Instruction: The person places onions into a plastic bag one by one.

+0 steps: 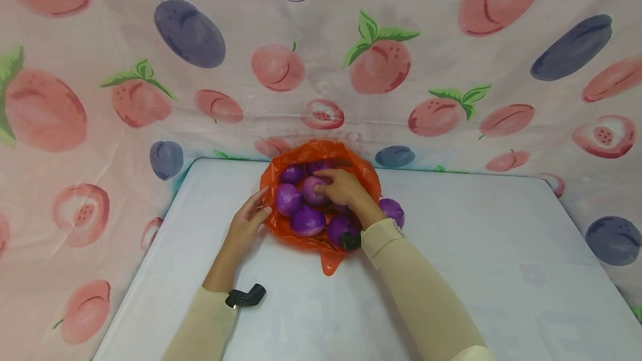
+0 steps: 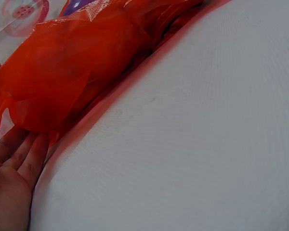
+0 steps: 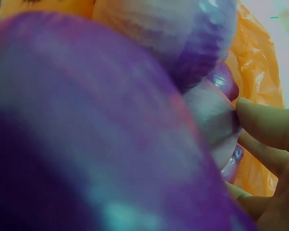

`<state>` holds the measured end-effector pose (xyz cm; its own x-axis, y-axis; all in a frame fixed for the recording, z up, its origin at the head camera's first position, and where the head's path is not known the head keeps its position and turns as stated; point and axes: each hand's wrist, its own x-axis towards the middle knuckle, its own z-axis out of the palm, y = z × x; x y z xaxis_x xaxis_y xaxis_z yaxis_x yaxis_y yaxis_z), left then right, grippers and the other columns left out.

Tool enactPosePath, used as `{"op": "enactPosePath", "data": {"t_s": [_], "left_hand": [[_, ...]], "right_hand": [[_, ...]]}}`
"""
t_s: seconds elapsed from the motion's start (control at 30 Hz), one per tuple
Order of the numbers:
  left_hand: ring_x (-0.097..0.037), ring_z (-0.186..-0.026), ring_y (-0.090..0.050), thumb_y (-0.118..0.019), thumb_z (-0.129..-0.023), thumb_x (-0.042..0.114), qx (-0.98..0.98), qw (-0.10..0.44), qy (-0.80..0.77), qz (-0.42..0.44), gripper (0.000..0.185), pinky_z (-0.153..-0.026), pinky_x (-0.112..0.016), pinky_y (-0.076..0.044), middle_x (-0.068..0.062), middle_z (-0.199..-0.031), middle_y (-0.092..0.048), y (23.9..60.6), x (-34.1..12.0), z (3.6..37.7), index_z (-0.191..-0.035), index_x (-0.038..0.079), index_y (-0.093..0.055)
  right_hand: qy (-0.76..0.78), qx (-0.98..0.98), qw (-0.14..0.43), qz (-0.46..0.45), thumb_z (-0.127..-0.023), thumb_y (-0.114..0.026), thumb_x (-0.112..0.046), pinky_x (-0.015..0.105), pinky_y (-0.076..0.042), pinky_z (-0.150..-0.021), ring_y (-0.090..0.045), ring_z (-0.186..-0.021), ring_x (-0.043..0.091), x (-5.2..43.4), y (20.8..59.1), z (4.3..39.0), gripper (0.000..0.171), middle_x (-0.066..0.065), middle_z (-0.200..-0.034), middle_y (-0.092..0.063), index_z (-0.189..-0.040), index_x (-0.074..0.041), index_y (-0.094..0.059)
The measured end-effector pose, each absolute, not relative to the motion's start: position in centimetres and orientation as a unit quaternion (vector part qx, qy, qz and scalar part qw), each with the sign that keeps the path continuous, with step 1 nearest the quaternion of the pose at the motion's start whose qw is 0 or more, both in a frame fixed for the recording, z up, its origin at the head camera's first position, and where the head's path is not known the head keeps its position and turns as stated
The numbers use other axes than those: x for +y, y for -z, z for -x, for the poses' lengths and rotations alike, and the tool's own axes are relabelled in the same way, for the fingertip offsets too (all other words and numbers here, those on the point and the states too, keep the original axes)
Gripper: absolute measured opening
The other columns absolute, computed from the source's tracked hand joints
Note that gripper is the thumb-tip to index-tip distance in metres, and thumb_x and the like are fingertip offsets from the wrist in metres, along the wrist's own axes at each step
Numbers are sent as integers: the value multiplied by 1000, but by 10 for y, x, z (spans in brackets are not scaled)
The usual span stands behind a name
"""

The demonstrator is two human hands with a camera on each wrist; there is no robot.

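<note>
An orange plastic bag [image 1: 287,229] lies open at the back middle of the white table [image 1: 501,272], holding several purple onions [image 1: 307,220]. My right hand [image 1: 341,185] reaches into the bag and its fingers curl round one pale purple onion [image 1: 312,189]; the right wrist view shows fingertips [image 3: 265,122] pressed on that onion [image 3: 212,115]. My left hand [image 1: 247,222] rests with straight fingers against the bag's left edge [image 2: 62,82], fingers [image 2: 19,154] touching the plastic. One more purple onion [image 1: 393,210] lies outside the bag to the right.
A cloth printed with peaches and plums [image 1: 381,66] hangs behind and around the table. Black wrist cameras [image 1: 246,296] sit on my beige sleeves.
</note>
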<state>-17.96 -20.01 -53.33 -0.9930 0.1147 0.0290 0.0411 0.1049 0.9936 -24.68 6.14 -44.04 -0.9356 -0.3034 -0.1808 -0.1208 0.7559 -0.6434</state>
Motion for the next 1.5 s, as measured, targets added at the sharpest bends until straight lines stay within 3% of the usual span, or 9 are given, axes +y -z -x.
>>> {"op": "enactPosePath", "data": {"t_s": [0.57,0.77,1.03,1.27,1.5], "left_hand": [[-25,-139,-48,-60,-104,34,750,30,-659,-50,53,-100,-13,-47,-4,-155,-48,531,-202,180,-154,33,-45],[-25,-137,-49,-60,-104,32,745,28,-664,-54,53,-100,-13,-47,-5,-154,-49,533,-202,181,-154,31,-45],[-24,-140,-48,-60,-104,34,751,35,-658,-46,53,-107,-24,-46,-2,-157,-47,532,-200,180,-154,31,-45],[-25,-140,-48,-59,-104,35,757,33,-651,-48,52,-104,-19,-46,-2,-157,-47,531,-201,180,-154,34,-45],[-25,-140,-48,-59,-104,35,758,34,-650,-44,53,-111,-31,-46,-3,-157,-47,532,-201,180,-154,33,-44]], "right_hand": [[327,927,132,128,-100,-63,-32,56,-32,-122,-46,-143,36,59,427,243,51,10,-150,-56,-150,-24,-53],[319,928,126,143,-102,-62,-34,58,-30,-122,-45,-144,35,60,414,237,51,7,-152,-54,-151,-27,-52],[340,920,116,160,-100,-62,-40,58,-31,-121,-46,-144,31,70,397,225,51,3,-152,-54,-150,-31,-53],[384,904,125,143,-99,-64,-45,59,-36,-118,-49,-141,31,88,374,212,49,2,-151,-54,-147,-37,-55],[435,882,107,143,-99,-65,-39,54,-44,-113,-59,-132,32,113,357,203,51,7,-144,-61,-148,-27,-55]]}}
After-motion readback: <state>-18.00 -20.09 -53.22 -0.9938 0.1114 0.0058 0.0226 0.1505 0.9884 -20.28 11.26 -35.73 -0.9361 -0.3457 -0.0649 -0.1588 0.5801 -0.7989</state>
